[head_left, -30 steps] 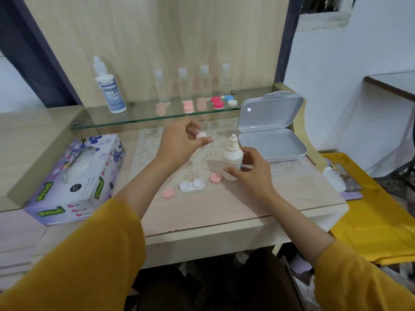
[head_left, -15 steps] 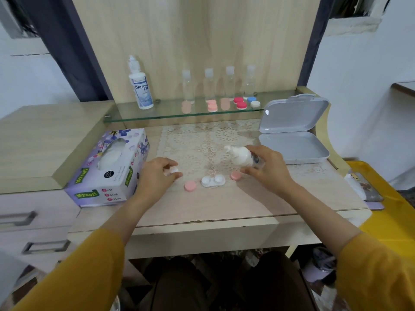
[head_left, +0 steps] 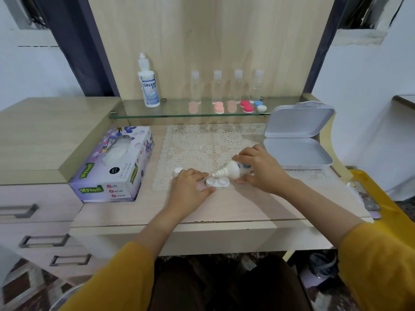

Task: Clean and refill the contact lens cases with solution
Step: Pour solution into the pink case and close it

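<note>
A white twin-well contact lens case point(head_left: 219, 182) lies open on the desk at the lace mat's front edge. My left hand point(head_left: 190, 187) pinches the case's left end between thumb and index finger. My right hand point(head_left: 262, 169) grips a small white solution bottle point(head_left: 232, 170), tilted down to the left, its nozzle just over the case's left well. The bottle's white cap point(head_left: 177, 171) lies on the desk just behind my left hand. A pink lid point(head_left: 239, 181) peeks out under my right hand.
A tissue box point(head_left: 112, 164) sits at the left and an open grey plastic box point(head_left: 298, 153) at the right. The glass shelf point(head_left: 157, 113) carries a large solution bottle point(head_left: 149, 86), several clear bottles and several coloured lens cases point(head_left: 246, 106).
My left hand set the white cap down on the desk and moved right to the lens case. My right hand tipped the bottle further and brought its nozzle down over the case.
</note>
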The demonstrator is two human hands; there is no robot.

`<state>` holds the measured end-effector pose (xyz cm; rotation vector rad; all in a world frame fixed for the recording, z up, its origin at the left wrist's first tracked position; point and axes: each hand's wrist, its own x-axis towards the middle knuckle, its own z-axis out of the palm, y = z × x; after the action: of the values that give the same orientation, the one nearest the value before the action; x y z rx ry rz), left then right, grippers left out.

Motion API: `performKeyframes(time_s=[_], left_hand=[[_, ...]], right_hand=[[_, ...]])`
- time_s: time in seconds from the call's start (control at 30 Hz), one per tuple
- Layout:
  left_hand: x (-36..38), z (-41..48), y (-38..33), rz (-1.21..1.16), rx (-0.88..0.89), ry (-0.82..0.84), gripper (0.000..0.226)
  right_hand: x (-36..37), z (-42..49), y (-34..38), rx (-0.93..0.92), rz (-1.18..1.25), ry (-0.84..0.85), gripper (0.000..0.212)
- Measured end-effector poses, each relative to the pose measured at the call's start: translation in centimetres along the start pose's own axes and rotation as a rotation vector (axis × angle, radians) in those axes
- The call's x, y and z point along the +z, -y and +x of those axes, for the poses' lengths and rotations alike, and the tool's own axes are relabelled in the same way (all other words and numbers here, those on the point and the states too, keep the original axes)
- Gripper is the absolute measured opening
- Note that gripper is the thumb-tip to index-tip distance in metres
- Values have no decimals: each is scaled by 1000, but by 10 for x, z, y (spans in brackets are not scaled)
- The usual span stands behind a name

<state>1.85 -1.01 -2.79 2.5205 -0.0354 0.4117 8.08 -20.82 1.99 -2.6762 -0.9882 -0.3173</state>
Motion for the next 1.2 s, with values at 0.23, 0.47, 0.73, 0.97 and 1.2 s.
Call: performKeyframes(time_s=[0.23, 0.47, 0.73, 0.97, 1.2], left_hand=[[3, -1, 0, -30, -52, -50, 25], [3, -3, 1, -39, -10, -75, 21], [0, -5, 1, -74, 9, -64, 19], [0, -6, 0, -79, -2, -49, 28], [1, -7, 1, -86, -4, -51, 23]], right_hand=[[-3, 8, 1, -82, -105, 21, 48], [-5, 12, 2, -95, -96, 23, 47], [-10, 14, 9, -121, -141, 58, 47], [-6, 10, 10, -163, -150, -1, 46], [-7, 10, 13, -155, -151, -30, 46]])
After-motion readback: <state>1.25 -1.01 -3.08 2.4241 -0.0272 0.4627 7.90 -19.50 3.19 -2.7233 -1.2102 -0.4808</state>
